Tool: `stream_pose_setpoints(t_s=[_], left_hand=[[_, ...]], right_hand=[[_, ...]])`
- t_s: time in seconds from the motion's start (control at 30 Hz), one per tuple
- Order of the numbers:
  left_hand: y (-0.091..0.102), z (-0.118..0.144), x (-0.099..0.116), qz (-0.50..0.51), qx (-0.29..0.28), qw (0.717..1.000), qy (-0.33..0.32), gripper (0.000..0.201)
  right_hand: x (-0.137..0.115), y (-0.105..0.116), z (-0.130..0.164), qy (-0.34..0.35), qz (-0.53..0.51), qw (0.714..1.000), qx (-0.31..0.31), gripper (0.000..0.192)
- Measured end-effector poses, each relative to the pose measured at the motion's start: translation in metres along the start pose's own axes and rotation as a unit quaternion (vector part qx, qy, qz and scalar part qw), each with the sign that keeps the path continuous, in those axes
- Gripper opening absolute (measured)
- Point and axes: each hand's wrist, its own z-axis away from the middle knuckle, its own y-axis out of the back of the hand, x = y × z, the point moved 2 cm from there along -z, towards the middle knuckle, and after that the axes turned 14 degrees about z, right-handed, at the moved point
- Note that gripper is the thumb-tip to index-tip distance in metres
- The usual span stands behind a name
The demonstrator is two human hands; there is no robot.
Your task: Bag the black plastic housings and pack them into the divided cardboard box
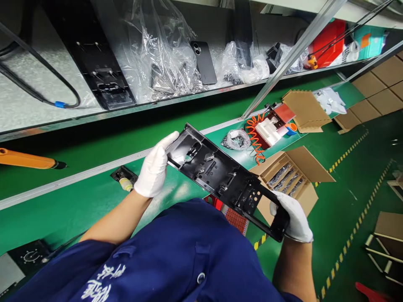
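A long black plastic housing (217,174) is held up tilted in front of my body, its inner side with ribs, posts and cut-outs facing me. My left hand (157,167), in a white glove, grips its upper left end, with the thumb along the edge. Around the lower right end, beside a large rectangular opening, my gloved right hand (291,214) is closed; some of its fingers are hidden behind the part. On the green bench near my left wrist lies a small black tray (121,173) with a yellowish bottle-like item (126,184) on it.
An orange electric screwdriver (28,159) is at the left. The shelf (19,113) above carries another black housing (94,58), plastic bags of screws (170,71) and a phone (204,63). To the right are a coiled orange hose (255,134), a fixture (270,130) and an open carton (310,197).
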Motion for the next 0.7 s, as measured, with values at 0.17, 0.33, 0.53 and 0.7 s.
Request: stream_pose_setpoints(t_s=[0.17,0.33,0.53,0.7], left_hand=[[0.004,-0.003,0.004,0.049,0.035,0.998,-0.015,0.040],[0.010,-0.006,0.002,0.066,0.036,0.997,-0.035,0.031],[0.012,-0.005,0.000,0.105,0.040,0.993,-0.040,0.035],[0.013,-0.004,-0.001,0.090,0.040,0.995,-0.028,0.040]], right_hand=[[-0.016,-0.007,0.013,-0.023,-0.005,0.999,0.037,0.043],[-0.031,-0.011,0.029,-0.039,-0.006,0.996,0.078,0.043],[-0.034,-0.015,0.048,-0.036,0.024,0.992,0.118,0.040],[-0.031,-0.019,0.054,-0.030,0.039,0.986,0.159,0.038]])
